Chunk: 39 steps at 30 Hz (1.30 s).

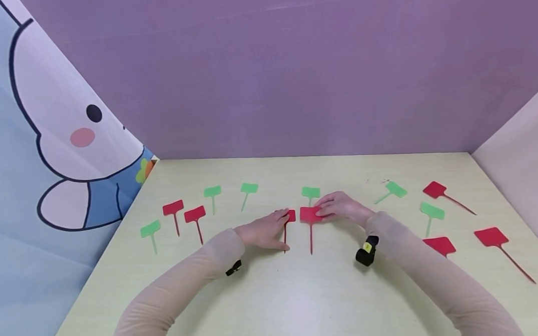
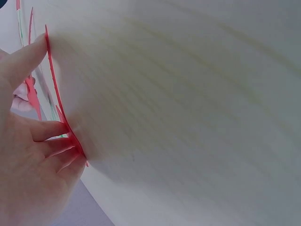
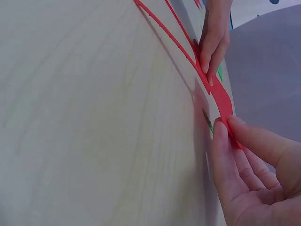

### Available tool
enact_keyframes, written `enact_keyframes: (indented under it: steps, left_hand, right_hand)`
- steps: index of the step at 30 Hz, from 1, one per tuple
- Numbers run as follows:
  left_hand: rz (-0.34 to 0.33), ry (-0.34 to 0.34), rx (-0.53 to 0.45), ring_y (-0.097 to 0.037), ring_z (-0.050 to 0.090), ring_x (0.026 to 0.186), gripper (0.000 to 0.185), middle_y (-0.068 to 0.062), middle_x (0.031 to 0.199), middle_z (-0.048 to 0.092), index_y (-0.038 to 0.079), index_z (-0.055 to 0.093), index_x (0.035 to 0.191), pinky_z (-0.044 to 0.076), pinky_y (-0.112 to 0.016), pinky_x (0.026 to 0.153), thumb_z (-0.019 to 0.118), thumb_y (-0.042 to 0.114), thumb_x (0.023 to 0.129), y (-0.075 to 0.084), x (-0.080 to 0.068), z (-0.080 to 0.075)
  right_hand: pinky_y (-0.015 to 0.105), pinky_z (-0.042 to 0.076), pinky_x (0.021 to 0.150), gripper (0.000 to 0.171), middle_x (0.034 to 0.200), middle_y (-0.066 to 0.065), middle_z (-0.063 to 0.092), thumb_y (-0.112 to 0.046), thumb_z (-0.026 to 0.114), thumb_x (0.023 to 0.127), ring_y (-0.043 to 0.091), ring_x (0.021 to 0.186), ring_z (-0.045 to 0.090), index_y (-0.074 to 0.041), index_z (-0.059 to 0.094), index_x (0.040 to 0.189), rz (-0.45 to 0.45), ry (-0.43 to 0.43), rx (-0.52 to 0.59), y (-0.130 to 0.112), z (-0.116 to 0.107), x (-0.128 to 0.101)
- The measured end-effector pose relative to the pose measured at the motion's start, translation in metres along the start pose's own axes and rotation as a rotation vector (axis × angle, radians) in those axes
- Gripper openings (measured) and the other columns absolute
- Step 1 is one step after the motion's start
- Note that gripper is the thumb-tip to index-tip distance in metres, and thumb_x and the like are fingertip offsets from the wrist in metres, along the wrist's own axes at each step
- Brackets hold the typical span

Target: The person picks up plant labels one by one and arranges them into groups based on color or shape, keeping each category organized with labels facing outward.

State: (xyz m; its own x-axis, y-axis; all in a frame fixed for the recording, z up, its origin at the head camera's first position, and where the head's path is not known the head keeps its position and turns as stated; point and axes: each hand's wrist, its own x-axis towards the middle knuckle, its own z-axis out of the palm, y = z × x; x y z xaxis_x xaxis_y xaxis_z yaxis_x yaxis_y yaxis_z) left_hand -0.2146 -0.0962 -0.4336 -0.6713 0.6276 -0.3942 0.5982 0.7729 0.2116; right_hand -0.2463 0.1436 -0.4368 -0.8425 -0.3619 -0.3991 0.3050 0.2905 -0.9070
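Observation:
My left hand (image 1: pixel 265 232) lies over a red T-shaped plant label (image 1: pixel 291 215), covering part of its head. In the left wrist view, my fingertips press on that label's head and the thumb touches the tip of its thin stem (image 2: pixel 55 84). To the right, my right hand (image 1: pixel 343 209) pinches the head of another red plant label (image 1: pixel 308 214) by its right edge, between thumb and fingers. This label's stem points toward me; in the right wrist view it casts a shadow on the table. A green plant label (image 1: pixel 311 191) sits just behind, its stem partly hidden.
On the left of the table (image 1: pixel 279 308) lie red labels (image 1: pixel 195 214) and green labels (image 1: pixel 212 191). More green (image 1: pixel 432 210) and red labels (image 1: pixel 491 237) lie right; my right sleeve partly covers one red label (image 1: pixel 440 244). A purple wall (image 1: pixel 265 88) stands behind.

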Motion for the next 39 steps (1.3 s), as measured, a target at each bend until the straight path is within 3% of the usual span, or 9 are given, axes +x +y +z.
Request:
enact_keyframes:
  steps: [16, 30, 39]
  left_hand:
    - [-0.008, -0.001, 0.005, -0.02, 0.012, 0.134, 0.088, -0.006, 0.148, 0.01, 0.005, 0.017, 0.141, 0.02, -0.03, 0.106, 0.058, 0.051, 0.078, 0.003, -0.003, -0.002]
    - [-0.017, -0.001, 0.009, -0.019, 0.013, 0.134, 0.088, -0.006, 0.148, 0.012, 0.006, 0.019, 0.141, 0.021, -0.029, 0.106, 0.059, 0.052, 0.077, 0.004, -0.003, -0.003]
    - [-0.01, -0.001, 0.014, -0.02, 0.013, 0.134, 0.088, -0.007, 0.147, 0.012, 0.005, 0.018, 0.14, 0.021, -0.029, 0.106, 0.059, 0.051, 0.077, 0.004, -0.004, -0.003]
  right_hand:
    - [0.03, 0.053, 0.067, 0.029, 0.094, 0.019, 0.063, 0.006, 0.062, 0.076, 0.015, 0.07, 0.063, 0.012, 0.057, 0.105, -0.043, 0.078, -0.14, 0.003, 0.012, 0.005]
    - [0.024, 0.052, 0.062, 0.023, 0.088, 0.017, 0.065, 0.003, 0.066, 0.074, 0.013, 0.068, 0.06, 0.008, 0.064, 0.096, -0.208, 0.13, -0.367, 0.004, 0.018, 0.004]
    - [0.022, 0.048, 0.056, 0.019, 0.081, 0.011, 0.063, 0.002, 0.067, 0.073, 0.013, 0.066, 0.052, 0.005, 0.066, 0.092, -0.247, 0.16, -0.491, 0.003, 0.022, 0.007]
